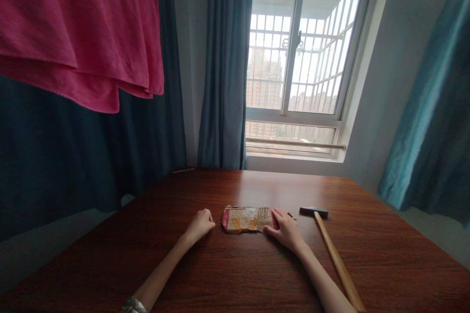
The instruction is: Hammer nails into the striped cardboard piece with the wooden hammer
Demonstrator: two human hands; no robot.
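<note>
Fingers (pixel 276 215) of my right hand (pixel 286 230) are lying flat and released, pressing on the right end of the small patterned pink-and-cream paper packet (pixel 246 219), which is lying mid-table on the dark reddish wooden table (pixel 235 264). My left hand (pixel 200 225) is curling into a loose fist just left of the packet, gripping nothing that I am able to make out. A wooden-handled hammer with a dark head (pixel 332 249) is resting near my right wrist.
</note>
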